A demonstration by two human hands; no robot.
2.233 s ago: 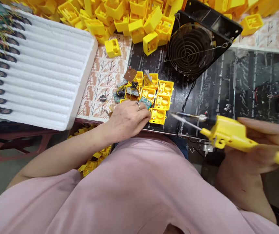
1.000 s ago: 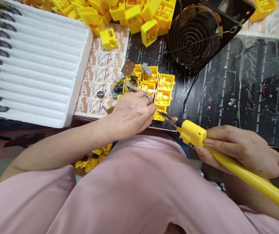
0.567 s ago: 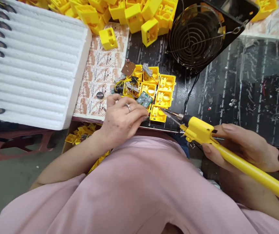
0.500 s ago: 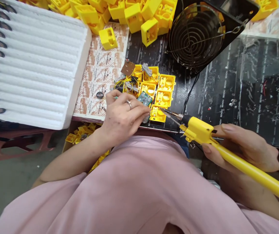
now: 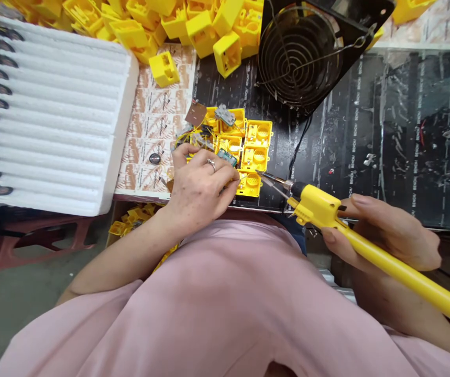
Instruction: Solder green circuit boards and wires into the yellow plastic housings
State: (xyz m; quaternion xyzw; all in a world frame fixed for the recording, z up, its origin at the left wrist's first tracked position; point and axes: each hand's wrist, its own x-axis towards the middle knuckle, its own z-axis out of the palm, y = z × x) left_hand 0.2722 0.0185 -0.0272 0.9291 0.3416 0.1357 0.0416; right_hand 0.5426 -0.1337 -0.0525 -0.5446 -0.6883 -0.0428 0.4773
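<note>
My right hand (image 5: 390, 230) is wrapped round a yellow soldering gun (image 5: 321, 204) with a thin feed tube beside its tip. The tip meets the upper right edge of the nearest yellow plastic housing (image 5: 249, 183); whether it touches is hard to tell. Just left of that housing is my left hand (image 5: 205, 183), thumb and forefinger pinched at its left edge. What they pinch is too small to make out. A green circuit board (image 5: 227, 157) shows just behind those fingers. Several open housings (image 5: 258, 133) sit together beyond, some with grey parts and yellow wires on them.
A black fan (image 5: 297, 65) with a wire guard stands behind the housings. More yellow housings (image 5: 201, 34) are heaped at the back. On the left lies a ridged white foam tray (image 5: 63, 115) with wired round parts along its side. A small round black part (image 5: 154, 158) rests nearby.
The soldering gun has come left from the right side to the nearest housing. My left hand uncovered the green board, then stayed pinched beside it. The whole view has shifted slightly.
</note>
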